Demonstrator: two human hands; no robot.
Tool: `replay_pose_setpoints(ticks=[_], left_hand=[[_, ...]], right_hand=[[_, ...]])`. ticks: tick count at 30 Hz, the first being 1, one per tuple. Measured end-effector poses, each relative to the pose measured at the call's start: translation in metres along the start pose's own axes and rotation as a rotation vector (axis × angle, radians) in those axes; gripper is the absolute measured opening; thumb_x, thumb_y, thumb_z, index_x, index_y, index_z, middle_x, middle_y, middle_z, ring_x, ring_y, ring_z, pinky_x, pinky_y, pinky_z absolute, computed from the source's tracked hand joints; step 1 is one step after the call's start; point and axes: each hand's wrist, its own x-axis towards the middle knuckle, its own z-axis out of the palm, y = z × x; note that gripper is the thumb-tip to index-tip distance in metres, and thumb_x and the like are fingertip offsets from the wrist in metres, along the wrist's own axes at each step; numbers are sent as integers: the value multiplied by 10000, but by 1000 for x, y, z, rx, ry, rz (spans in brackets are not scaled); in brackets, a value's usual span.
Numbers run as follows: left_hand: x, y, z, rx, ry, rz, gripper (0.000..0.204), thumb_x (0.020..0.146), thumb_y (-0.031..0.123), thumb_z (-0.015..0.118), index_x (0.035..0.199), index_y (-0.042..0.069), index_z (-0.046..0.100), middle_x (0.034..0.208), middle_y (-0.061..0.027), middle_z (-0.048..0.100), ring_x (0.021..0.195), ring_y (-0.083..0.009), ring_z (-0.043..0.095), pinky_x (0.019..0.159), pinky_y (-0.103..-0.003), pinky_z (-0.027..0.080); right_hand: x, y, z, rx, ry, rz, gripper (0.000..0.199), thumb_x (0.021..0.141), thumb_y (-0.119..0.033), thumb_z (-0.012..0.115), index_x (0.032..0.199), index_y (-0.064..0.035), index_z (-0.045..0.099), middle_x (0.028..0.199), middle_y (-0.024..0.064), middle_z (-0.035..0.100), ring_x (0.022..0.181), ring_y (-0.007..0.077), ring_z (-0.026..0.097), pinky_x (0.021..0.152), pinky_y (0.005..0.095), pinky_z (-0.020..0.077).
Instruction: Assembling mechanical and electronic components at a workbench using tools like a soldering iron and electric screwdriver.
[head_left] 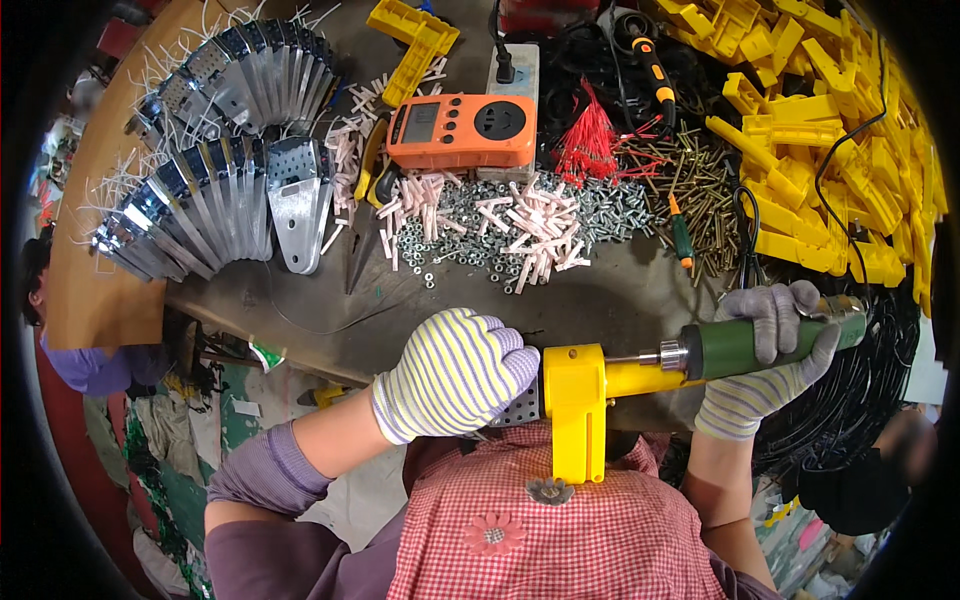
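Note:
My left hand [455, 375], in a striped knit glove, is closed round a perforated metal piece [522, 408], mostly hidden by the fingers. The metal meets a yellow plastic handle [578, 410], T-like in outline, in front of my checked apron. In my right hand [775, 312], also gloved, lies a green electric screwdriver [725, 348] held level. Its bit [632, 357] points left and reaches the yellow handle's right side; whether it sits on a screw cannot be made out.
Fanned metal blades [190, 210] with white wires cover the bench's left. An orange meter [460, 132], pink tubes [545, 225], nuts [465, 235] and brass screws [705, 190] lie farther back. Yellow plastic parts [810, 150] heap at right, near black cables [840, 400]. People sit at both sides.

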Motion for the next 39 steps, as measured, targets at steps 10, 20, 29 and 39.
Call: replay_pose_setpoints(ticks=[10,20,29,39], left_hand=[[-1,-23,-16,25,201,-411,235,768,83,786,983,67,691,806,-62,667,719,-215,640,635,-332,515],[43,-26,-2,698,-327,-277,132,831,144,592,779,81,697,699,-96,667,684,-242,693,570,-393,533],[-37,57,14,-146,411,-396,191,694,142,768,822,123,627,737,-47,589,663,-272,582,645,-409,458],[-39,57,34,-47,502,-379,187,717,199,766,788,148,600,725,-27,556,703,-268,542,670,-417,395]], right_hand=[[-31,-47,5,-36,17,-142,423,956,-366,642,1137,14,606,599,-55,377,504,72,387,875,278,459],[-52,-29,-4,-15,86,-129,421,987,-425,591,1138,-32,603,603,-54,324,541,95,343,933,330,421],[-45,-20,-3,12,43,-73,411,987,-420,585,1128,-34,599,601,-52,320,539,93,343,927,334,427],[-46,-8,3,-20,98,-38,360,965,-424,612,988,-65,603,574,-54,346,504,90,365,897,333,468]])
